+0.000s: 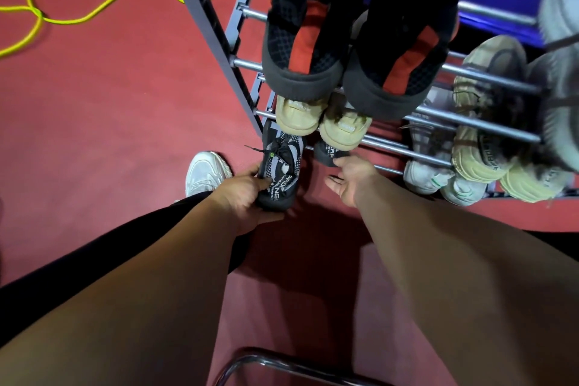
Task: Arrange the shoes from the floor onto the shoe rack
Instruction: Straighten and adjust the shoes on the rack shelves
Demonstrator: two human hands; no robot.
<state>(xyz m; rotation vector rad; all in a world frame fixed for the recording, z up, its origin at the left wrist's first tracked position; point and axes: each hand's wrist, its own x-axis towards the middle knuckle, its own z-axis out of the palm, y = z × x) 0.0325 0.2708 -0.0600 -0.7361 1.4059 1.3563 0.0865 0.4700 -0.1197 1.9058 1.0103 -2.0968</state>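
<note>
Left hand at centre frame, fingers curled tight around the heel of a black-and-grey shoe, toe poking under the shoe rack at its lowest rail. Right hand just right of it, fingers spread, tips touching the matching shoe already on that rail.

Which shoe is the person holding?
The black and grey patterned shoe at the rack's bottom left corner. The left hand grips its heel; no hand grips any other shoe. The right hand is open beside its partner.
</note>
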